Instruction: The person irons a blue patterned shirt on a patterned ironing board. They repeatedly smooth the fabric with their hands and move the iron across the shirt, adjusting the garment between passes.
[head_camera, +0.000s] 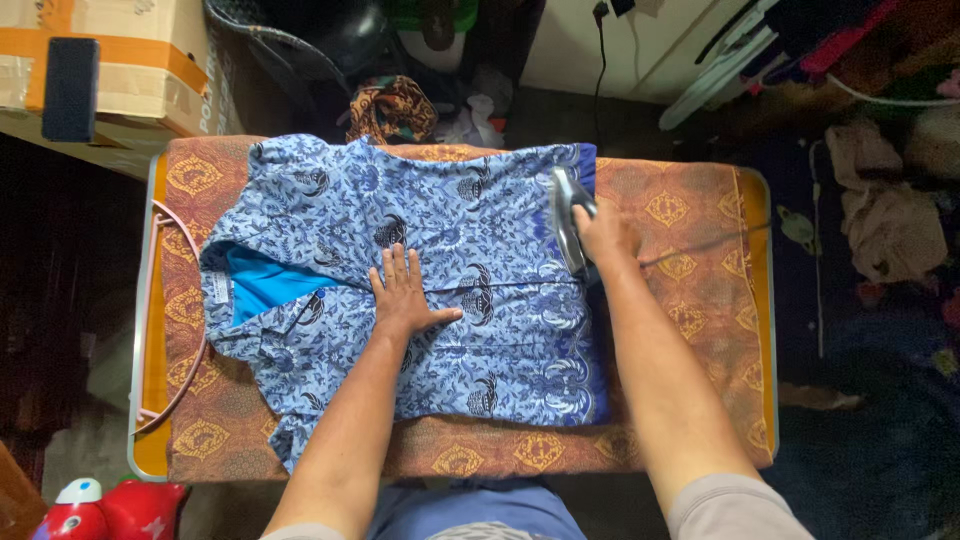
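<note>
The right hand (603, 232) is closed around the handle of a dark, silver-soled clothes iron (570, 215), which rests on the right part of a blue patterned batik shirt (440, 290), close to its darker blue hem edge. The iron points away from the person, its sole down on the cloth. A thin cord (700, 248) runs from under that hand to the right across the cover.

The left hand (405, 295) lies flat and open on the middle of the shirt, fingers spread and pointing away, palm pressing the fabric, gripping nothing. Just left of it the shirt's collar opening shows a plain bright-blue lining (255, 285).

The shirt is spread sideways over a low counter (150, 300) with a metal rim, draped in an orange-brown cloth cover with yellow diamond motifs (690, 300). A pink wire clothes hanger (175, 395) lies at the counter's left end, partly under the shirt.

Beyond the counter, a taped brown cardboard box (110, 60) stands at the top left, and a folded brown patterned cloth (392, 108) sits behind the far edge. Crumpled beige garments (890, 215) lie on the dark floor to the right. A red and white plastic toy (105, 508) shows at the bottom left corner.
</note>
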